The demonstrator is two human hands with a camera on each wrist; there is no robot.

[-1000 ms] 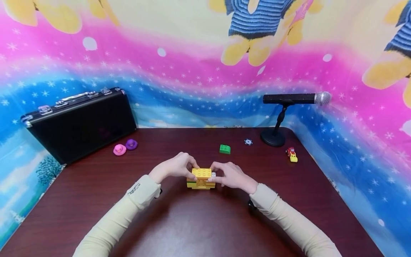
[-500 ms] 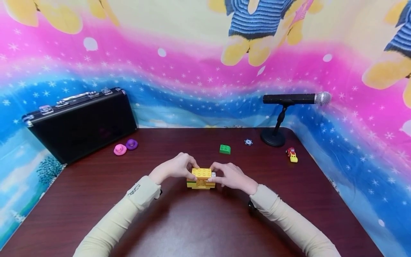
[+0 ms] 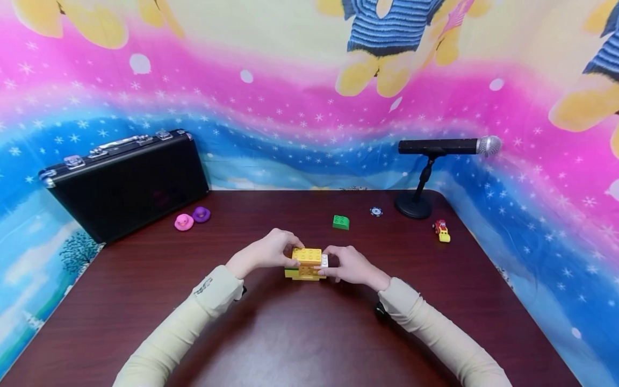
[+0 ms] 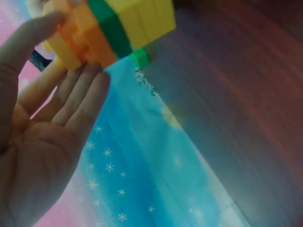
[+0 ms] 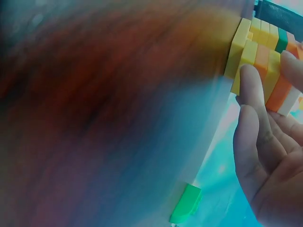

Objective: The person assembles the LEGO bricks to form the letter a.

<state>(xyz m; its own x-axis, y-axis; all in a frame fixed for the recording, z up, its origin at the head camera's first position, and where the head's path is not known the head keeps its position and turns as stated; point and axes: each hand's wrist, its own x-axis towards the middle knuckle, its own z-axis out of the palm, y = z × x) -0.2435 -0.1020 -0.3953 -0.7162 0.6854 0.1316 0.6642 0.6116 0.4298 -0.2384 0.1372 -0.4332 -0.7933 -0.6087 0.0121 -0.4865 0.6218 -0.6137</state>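
Note:
A stack of toy building bricks [image 3: 309, 273], in yellow, orange, green and white layers, stands on the table in front of me. My left hand [image 3: 268, 251] pinches its upper left part, around the yellow-orange top brick [image 3: 307, 255], between thumb and fingers. In the left wrist view, the thumb [image 4: 33, 35] lies on one side of the bricks and the fingers on the other. My right hand [image 3: 355, 267] grips the right end of the stack, beside a white brick [image 3: 324, 260]. The right wrist view shows its fingers [image 5: 252, 87] against the layered bricks.
Behind the stack lies a loose green brick [image 3: 340, 222], with a poker chip [image 3: 376, 212] farther right. A microphone stand [image 3: 413, 205] and a toy car [image 3: 441, 231] occupy the right side. Pink [image 3: 184, 222] and purple [image 3: 201, 214] ducks sit by a black case [image 3: 130, 185].
The head view has shifted slightly. More of the white brick shows between the top brick and my right fingers. Both hands keep hold of the stack.

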